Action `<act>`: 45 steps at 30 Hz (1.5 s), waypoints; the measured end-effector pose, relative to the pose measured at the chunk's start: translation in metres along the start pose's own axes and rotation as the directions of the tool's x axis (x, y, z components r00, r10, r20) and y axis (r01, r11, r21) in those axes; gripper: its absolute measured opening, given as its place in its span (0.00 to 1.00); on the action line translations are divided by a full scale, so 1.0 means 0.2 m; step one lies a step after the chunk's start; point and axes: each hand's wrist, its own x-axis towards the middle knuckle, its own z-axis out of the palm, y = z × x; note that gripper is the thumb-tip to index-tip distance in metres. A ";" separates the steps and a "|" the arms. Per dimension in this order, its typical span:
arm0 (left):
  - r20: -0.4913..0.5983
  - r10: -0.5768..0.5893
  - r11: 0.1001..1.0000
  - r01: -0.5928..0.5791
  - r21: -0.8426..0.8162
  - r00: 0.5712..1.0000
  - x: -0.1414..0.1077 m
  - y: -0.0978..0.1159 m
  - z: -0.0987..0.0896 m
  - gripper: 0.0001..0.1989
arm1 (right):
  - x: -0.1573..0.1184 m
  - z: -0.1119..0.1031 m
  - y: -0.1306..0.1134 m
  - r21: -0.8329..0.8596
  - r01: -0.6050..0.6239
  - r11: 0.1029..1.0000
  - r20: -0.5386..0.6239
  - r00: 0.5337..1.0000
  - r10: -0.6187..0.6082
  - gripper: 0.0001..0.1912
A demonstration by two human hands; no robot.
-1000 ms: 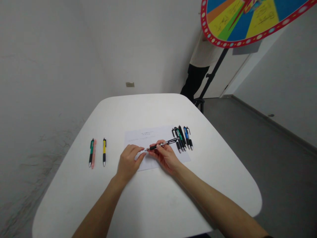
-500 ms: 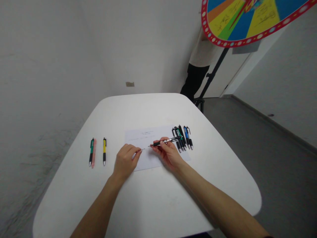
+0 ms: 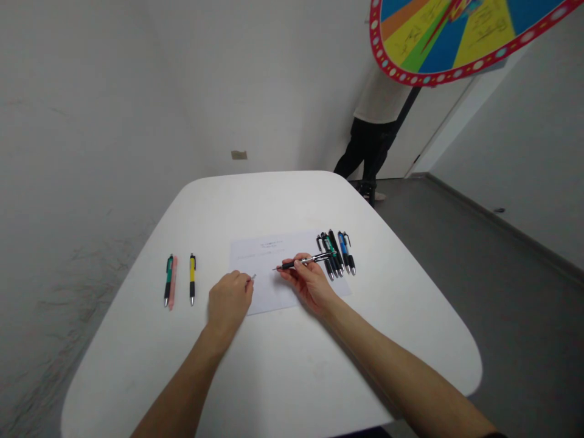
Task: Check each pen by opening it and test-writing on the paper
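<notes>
My right hand (image 3: pixel 310 283) is closed round a black and silver pen (image 3: pixel 303 261) held nearly level above the paper, with its thin point to the left. A bare, narrow tip shows at the pen's front end. My left hand (image 3: pixel 231 301) is closed at the paper's left edge, a small silvery pen part (image 3: pixel 254 277) sticking out between thumb and finger; most of it is hidden. Beneath both hands lies a white sheet of paper (image 3: pixel 269 298) with a few printed lines near its top. The hands are apart.
Several black and green pens (image 3: pixel 335 255) and blue pens (image 3: pixel 345 252) lie on the right of the white table (image 3: pixel 274 201). To the left are a green pen (image 3: pixel 168 280), a pink pen (image 3: pixel 173 283) and a yellow pen (image 3: pixel 192 277). A person (image 3: pixel 378 115) stands behind a prize wheel (image 3: pixel 438 42).
My left hand has drawn back a little to the left, away from the pen's tip, carrying the small silvery part and curling more. My right hand and pen have hardly moved. The person behind has shifted right.
</notes>
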 end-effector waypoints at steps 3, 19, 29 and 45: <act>0.080 -0.057 0.998 0.055 0.023 0.995 0.01 0.02 -0.01 0.09 | 0.00 0.00 0.00 0.005 0.001 1.000 0.001 1.000 -0.001 0.17; 0.087 -0.098 0.994 0.094 0.048 0.991 0.02 0.01 -0.02 0.12 | 0.00 0.00 0.00 -0.014 -0.016 1.000 0.002 1.000 0.016 0.18; -0.146 0.010 0.998 -0.020 -0.064 0.989 0.01 -0.01 0.00 0.08 | 0.00 0.00 0.00 -0.002 -0.022 1.000 -0.007 1.000 0.022 0.17; -0.347 0.270 0.863 -0.386 -0.327 0.898 0.02 0.04 0.00 0.10 | -0.02 0.03 0.02 -0.033 -0.096 0.995 0.108 0.989 0.099 0.16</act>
